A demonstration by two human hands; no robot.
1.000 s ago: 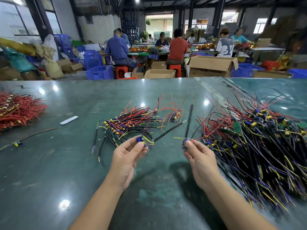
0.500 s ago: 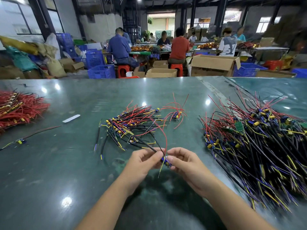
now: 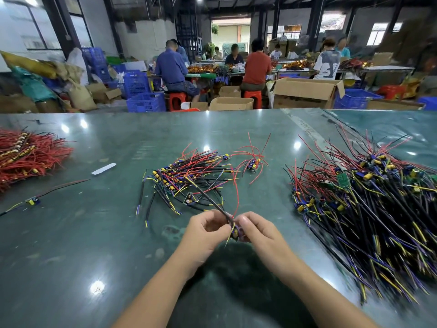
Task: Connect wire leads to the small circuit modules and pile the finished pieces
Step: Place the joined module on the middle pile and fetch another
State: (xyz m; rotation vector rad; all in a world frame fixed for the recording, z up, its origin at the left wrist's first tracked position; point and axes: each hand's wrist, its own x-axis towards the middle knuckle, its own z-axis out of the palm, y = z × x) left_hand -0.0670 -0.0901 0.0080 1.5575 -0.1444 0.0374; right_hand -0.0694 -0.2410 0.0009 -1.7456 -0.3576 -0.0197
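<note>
Pinching one small blue-and-yellow module (image 3: 235,233), black and red leads trailing, are both hands' grips (image 3: 205,229) (image 3: 254,229).

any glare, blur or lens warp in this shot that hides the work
Head view: ceiling lights throw glare spots on the green table; wide-angle warp and smear soften the big wire pile at the right edge; a dark shadow lies under the left hand and right hand; the small module stays visible.

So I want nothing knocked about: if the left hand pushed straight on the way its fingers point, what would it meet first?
Probably the right hand: the left hand points at it across the small module they pinch together.
</note>
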